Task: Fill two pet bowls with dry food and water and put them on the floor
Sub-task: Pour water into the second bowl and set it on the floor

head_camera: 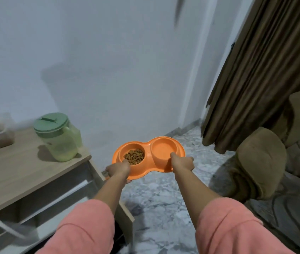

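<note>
Orange plastic double pet bowl (146, 143), one moulded piece with two round wells side by side in a figure-eight tray. It was held in the air above the grey marbled floor (164, 189), just beyond the corner of the worktop (26, 171), roughly level. Left well contained brown dry kibble (134, 156), heaped low and covering the bottom. Right well (164, 148) looked pale orange inside; water could not be confirmed from this view. Left hand (118, 170) gripped the near rim at the kibble end, thumb over the edge. Right hand (182, 163) gripped the near rim at the other end.
</note>
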`<state>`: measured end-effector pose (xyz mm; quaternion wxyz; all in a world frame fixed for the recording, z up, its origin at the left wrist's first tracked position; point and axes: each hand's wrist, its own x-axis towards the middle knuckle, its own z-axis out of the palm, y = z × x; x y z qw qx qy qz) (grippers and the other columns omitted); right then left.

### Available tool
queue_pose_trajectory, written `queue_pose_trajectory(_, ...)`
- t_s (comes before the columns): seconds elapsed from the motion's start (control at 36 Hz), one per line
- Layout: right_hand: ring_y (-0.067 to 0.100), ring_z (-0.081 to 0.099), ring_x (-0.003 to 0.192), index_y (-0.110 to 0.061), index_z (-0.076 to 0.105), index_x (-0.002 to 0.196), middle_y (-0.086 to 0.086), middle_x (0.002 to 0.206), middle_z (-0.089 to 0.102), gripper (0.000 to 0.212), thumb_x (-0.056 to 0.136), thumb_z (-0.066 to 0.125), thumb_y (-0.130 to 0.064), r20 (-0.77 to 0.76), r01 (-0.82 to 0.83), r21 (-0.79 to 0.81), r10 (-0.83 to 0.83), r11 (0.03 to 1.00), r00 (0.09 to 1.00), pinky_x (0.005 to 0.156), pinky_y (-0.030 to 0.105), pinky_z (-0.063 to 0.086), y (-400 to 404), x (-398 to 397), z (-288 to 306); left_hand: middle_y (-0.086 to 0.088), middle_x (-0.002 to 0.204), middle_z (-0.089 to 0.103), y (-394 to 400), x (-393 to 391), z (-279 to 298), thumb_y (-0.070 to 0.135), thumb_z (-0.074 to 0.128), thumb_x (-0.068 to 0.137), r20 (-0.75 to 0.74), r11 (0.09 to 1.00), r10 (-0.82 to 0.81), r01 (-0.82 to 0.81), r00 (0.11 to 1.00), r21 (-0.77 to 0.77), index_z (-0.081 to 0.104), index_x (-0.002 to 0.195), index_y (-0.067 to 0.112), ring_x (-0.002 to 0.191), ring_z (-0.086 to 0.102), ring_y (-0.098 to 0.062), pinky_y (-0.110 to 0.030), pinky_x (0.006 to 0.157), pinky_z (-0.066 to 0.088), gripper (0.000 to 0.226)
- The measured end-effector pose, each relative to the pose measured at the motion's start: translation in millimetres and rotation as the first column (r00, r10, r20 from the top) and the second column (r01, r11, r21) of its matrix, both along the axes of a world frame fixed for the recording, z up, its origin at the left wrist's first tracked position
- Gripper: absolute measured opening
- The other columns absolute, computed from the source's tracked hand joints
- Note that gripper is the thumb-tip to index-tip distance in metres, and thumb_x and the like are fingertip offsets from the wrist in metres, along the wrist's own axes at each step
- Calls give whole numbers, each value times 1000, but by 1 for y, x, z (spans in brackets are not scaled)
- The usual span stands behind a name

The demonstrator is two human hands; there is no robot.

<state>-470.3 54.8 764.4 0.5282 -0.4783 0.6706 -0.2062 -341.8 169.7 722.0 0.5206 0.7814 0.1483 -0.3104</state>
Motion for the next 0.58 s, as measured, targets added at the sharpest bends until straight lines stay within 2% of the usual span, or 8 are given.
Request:
queue_pose_trajectory(0.06,40,57,111,-3,33,135,24,131,50,67,83,67,-26,13,3,1,-3,1000,1000,88,45,50,-9,9,4,-21,140,45,-10,10,3,35,56,91,3,1000,-11,11,1000,-2,16,143,5,107,62,-42,-40,64,56,73)
queue_pose_trajectory(0.22,41,57,111,-3,33,134,24,131,51,66,83,67,-25,45,-11,-26,12,1000,999,88,45,50,-41,33,16,-23,138,46,-39,33,21,32,55,94,4,999,-15,15,1000,-45,23,137,2,98,64,-45,-46,81,58,62)
queue_pose_trajectory(0.33,39,59,108,-4,35,134,23,129,52,65,82,67,-26,49,-26,-29,27,999,998,87,45,53,-55,48,19,-23,137,47,-52,46,27,33,56,93,16,999,10,-9,1000,-54,24,136,4,96,66,-44,-48,79,59,61)
queue_pose_trajectory(0.58,38,63,101,-3,45,129,21,124,55,59,80,67,-28,31,-98,-6,98,995,995,85,46,55,-92,73,8,-23,139,43,-80,60,19,30,55,94,16,997,61,-61,998,-47,23,137,3,107,60,-45,-47,77,58,60)
